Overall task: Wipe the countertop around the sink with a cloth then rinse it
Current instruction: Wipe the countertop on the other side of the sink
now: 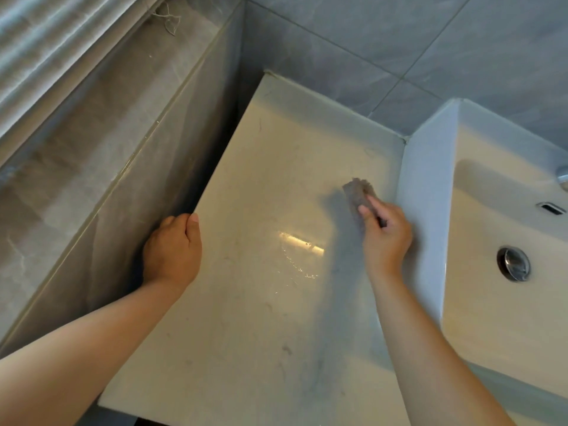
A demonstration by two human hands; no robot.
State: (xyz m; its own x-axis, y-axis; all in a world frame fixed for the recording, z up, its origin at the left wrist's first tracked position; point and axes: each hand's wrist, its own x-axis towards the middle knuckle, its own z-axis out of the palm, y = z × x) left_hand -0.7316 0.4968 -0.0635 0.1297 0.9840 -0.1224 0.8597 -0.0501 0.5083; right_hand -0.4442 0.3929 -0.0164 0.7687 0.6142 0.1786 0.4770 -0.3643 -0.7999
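Note:
A pale, glossy countertop (261, 302) fills the middle of the view, with faint smudges and a wet, glinting patch near its centre. My right hand (385, 238) is shut on a small grey-brown cloth (358, 195), blurred, pressed on the counter close to the sink's left wall. My left hand (172, 250) grips the counter's left edge, thumb on top and fingers curled over the side. The white raised sink (430, 195) stands at the right, with a chrome drain plug (514, 263) in its basin.
A grey tiled wall runs behind the counter and sink. At the left a marble-look ledge (107, 133) sits beside a dark gap along the counter's edge. A chrome tap tip (563, 177) and an overflow slot (551, 208) show at the far right.

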